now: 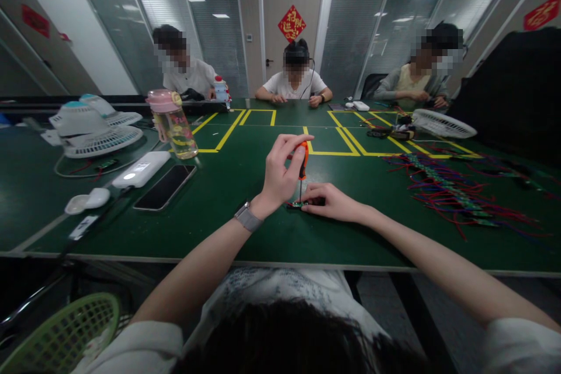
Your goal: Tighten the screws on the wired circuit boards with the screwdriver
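In the head view, the left hand (279,168) pinches an upright orange-and-black plastic screwdriver (304,169) above a small green circuit board (293,205), which lies inward from the middle of the green table (245,239)'s front edge. The right hand (335,203) has curled fingers at the board; whether they pinch or only press, I cannot tell. The step seems to be turning; it calls for a vertical shaft and a steady board. The shaft's tip is hard to make out, and fingers partly cover the board.

I see a plastic screwdriver handle (305,155), metal shaft (300,191), smooth tabletop (236,236) and (catching my eye) a glossy, glass-like phone (165,187).
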